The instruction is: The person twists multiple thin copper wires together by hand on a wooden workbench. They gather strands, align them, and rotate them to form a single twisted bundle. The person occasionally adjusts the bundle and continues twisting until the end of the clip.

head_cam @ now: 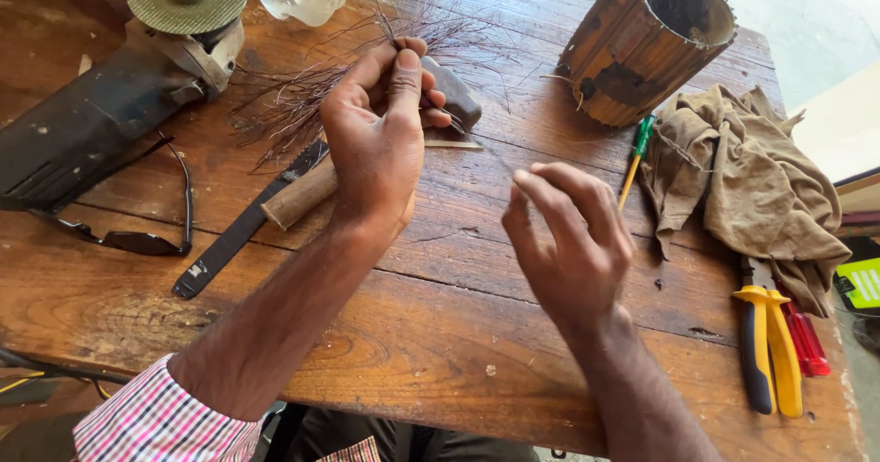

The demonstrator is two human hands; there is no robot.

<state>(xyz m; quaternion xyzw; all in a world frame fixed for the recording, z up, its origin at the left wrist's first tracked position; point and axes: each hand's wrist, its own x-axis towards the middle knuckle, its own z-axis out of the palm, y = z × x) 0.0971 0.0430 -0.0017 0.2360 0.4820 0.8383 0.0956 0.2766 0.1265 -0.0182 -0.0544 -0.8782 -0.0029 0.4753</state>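
Left hand [380, 127] is raised over the wooden table [440, 334], fingers curled shut around a bundle of thin reddish-brown wire strands [302, 95]. The thumb is pressed down against the index finger, so the strands are pinched at the top of the fist. Their free ends are fanned out up and to the left of the fist, toward the angle grinder [119, 86]; the long axis runs roughly from the fist toward upper left, low over the tabletop.

Right hand [573, 242] is held empty, lower and to the right, well apart from the strands. Its fingers are loosely bent and a little apart, thumb and index tips near each other but nothing is seen between them. The left hand is clearly the nearer one; the strands lie up and left of the right fingers.

Under the left hand a knife with a wooden handle [298, 196] and a dark flat blade [238, 233] are seen. Sunglasses [137, 233] lie left. A corrugated rusty cylinder [642, 45], a green screwdriver [637, 155], a brown rag [752, 187] and yellow pliers [770, 343] lie right.
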